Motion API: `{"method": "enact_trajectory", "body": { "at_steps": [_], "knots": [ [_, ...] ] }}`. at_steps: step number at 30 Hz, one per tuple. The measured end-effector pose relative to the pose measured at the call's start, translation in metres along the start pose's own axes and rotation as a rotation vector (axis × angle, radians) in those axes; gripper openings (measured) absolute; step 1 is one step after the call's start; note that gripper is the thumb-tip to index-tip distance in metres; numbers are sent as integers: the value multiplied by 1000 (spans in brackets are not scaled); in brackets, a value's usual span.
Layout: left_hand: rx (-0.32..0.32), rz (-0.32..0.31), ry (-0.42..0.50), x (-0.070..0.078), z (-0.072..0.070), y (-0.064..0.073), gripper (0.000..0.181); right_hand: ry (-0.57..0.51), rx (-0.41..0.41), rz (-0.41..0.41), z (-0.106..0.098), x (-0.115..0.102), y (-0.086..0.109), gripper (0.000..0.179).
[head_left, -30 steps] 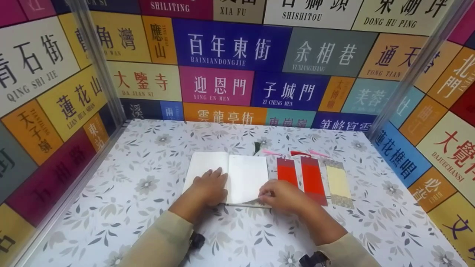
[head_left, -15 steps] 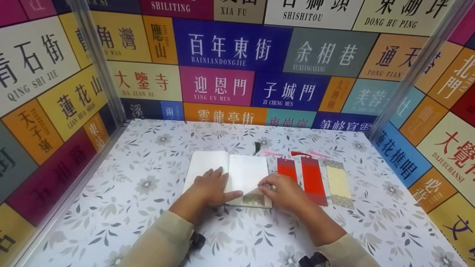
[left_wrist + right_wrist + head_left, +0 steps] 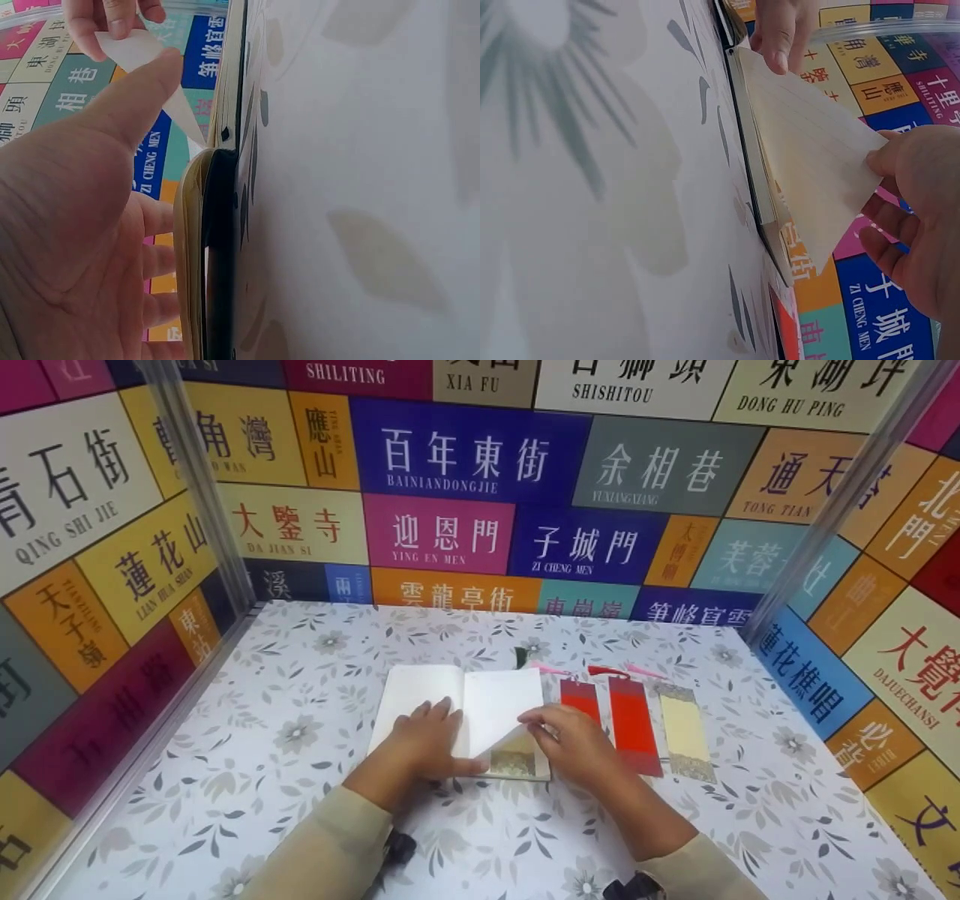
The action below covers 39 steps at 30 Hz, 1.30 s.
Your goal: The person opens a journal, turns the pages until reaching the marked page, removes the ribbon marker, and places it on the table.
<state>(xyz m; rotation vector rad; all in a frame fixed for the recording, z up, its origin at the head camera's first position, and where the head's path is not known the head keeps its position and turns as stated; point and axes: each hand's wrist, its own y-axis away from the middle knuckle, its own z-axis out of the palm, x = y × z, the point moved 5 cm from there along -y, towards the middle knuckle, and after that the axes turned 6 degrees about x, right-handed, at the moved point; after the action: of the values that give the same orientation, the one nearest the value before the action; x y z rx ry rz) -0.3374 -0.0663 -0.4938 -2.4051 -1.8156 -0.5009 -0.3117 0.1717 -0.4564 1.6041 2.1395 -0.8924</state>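
Observation:
A notebook (image 3: pixel 420 686) with blank white pages lies spread on the table. My left hand (image 3: pixel 427 739) rests on its left page, fingers spread, thumb reaching over the lower part of the right side. With thumb and fingers, my right hand (image 3: pixel 566 735) pinches the corner of the right page (image 3: pixel 499 701), raised in a slanting fold. Under that page shows the patterned end of a cream bookmark (image 3: pixel 514 763); its upper part is hidden. In the right wrist view the lifted page (image 3: pixel 810 142) stretches from the spine to my right fingertips.
Right of the notebook lie two red bookmarks (image 3: pixel 634 720) with tassels and a cream bookmark (image 3: pixel 684 731) with patterned ends. A dark green tassel (image 3: pixel 520 658) pokes out beyond the notebook's top edge. Walls of colourful street-name panels (image 3: pixel 465 450) enclose the flower-printed table (image 3: pixel 300 810).
My right hand has lifted the page corner higher and moved slightly up, uncovering more of the bookmark beneath. My left thumb has stretched out to the right; the left palm has stayed put.

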Motion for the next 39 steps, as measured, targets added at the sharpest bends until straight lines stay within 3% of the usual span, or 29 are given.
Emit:
{"method": "enact_trajectory", "body": {
  "at_steps": [7,21,31,39],
  "knots": [
    [32,-9,-21,2,-1,-2,105,-19,16,-17,0,0,0,26],
    [83,-4,-42,5,-5,-2,92,-4,5,27,0,3,-2,34],
    [165,-34,30,4,-8,-4,105,8,16,-16,0,2,-2,37],
    [214,-44,44,3,-11,-6,115,5,1,7,2,3,-3,39]
  ]
}}
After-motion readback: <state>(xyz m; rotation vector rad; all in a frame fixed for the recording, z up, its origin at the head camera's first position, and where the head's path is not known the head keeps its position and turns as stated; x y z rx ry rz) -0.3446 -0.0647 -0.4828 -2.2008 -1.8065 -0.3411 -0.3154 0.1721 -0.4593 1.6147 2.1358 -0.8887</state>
